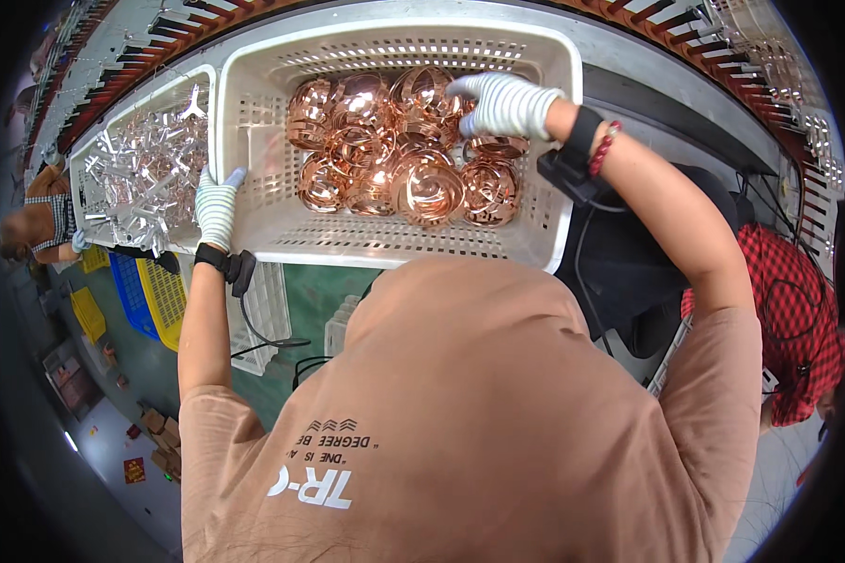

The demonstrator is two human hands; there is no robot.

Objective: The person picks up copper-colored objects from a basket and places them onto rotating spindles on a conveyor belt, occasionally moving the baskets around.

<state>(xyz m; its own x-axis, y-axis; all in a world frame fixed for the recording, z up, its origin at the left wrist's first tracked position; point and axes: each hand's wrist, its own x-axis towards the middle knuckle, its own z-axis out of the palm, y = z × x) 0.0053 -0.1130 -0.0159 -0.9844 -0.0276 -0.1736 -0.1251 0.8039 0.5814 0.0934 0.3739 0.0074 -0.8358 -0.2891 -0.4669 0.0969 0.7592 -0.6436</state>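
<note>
Both hands wear striped white gloves. Clasped over the near left edge of a large white plastic basket point(399, 246), my left hand point(218, 208) has its thumb inside and its fingers on the outer side. My right hand point(509, 103) reaches over the basket's right part. Its fingers and thumb point left and stand apart, at the edge of the pile, and no piece shows in its grasp. Inside lie several shiny copper-coloured round pieces point(427, 190) with slotted, ring-like sides, heaped together. Whether the right fingertips touch a piece, I cannot tell.
A second white basket point(211, 94) at the left holds silvery metal parts point(145, 174). Racks with red-brown pegs point(113, 80) run behind. Yellow and blue crates point(136, 291) stand on the green floor. A person point(42, 216) is at far left, another in red-black checks point(789, 319) at right. Cables point(577, 253) hang from my wristbands.
</note>
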